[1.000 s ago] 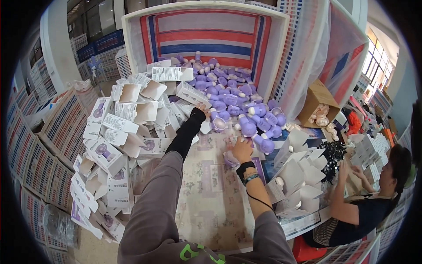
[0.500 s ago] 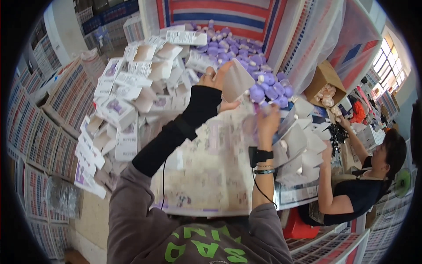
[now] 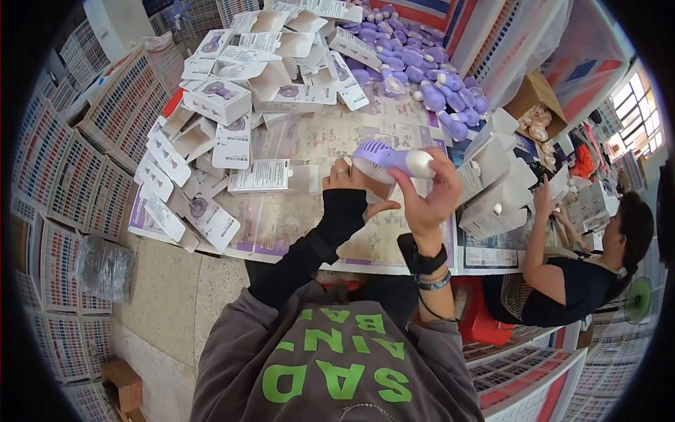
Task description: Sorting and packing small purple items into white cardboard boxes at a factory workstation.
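Observation:
Over the middle of the table, my right hand [image 3: 436, 193] grips a purple handheld fan [image 3: 380, 158] by the white end of its handle. The fan's round grille head points left, above the fingers of my left hand [image 3: 348, 181]. My left hand, in a black sleeve, is closed round an open white carton [image 3: 376, 188], its thumb on the near side. Most of that carton is hidden by the fan and my fingers. Beyond my hands lies a heap of purple fans [image 3: 411, 56]. A pile of open white cartons [image 3: 274, 56] covers the table's left side.
A single white carton [image 3: 260, 176] lies left of my hands. Several open cartons [image 3: 496, 190] stand on the right by a co-worker [image 3: 583, 260] seated at the adjoining table. A brown cardboard box [image 3: 534, 105] is at the far right. The table's front edge [image 3: 337, 264] runs close to my body.
My right hand has come back from the heap with a purple fan. My left hand has lowered the carton toward me and turned it. The view has tilted downward.

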Action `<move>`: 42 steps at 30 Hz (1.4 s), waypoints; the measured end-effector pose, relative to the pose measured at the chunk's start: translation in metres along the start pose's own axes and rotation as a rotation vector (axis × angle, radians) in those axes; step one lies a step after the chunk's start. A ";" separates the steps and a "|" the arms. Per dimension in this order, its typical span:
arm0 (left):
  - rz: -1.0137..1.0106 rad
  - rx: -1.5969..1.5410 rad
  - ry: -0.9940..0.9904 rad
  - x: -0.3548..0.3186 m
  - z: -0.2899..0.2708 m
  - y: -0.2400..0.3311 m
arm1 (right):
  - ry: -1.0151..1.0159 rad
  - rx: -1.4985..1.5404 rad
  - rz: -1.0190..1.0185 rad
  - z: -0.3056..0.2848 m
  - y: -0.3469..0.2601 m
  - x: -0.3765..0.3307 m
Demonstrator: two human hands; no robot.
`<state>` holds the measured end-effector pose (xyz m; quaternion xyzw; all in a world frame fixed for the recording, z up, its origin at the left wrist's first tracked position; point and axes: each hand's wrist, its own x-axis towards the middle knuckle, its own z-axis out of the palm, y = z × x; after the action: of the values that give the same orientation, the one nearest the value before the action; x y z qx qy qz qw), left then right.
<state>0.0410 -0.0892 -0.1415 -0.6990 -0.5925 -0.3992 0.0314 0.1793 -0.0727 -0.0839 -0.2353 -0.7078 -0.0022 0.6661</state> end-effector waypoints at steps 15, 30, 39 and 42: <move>0.249 -0.527 -0.099 -0.003 0.021 -0.049 | -0.661 -0.173 0.171 -0.017 -0.004 0.052; 0.317 -0.729 -0.203 0.009 0.040 -0.062 | -0.858 -0.494 0.049 -0.020 0.003 -0.023; 0.316 -0.654 -0.153 0.000 0.033 -0.050 | -0.700 -0.519 -0.037 -0.022 0.006 -0.023; 0.266 -0.671 -0.139 0.005 0.042 -0.036 | -0.781 -0.584 0.008 -0.022 0.006 -0.032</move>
<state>0.0318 -0.0532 -0.1824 -0.7669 -0.3331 -0.5152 -0.1882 0.2023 -0.0850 -0.1129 -0.3985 -0.8737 -0.1095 0.2567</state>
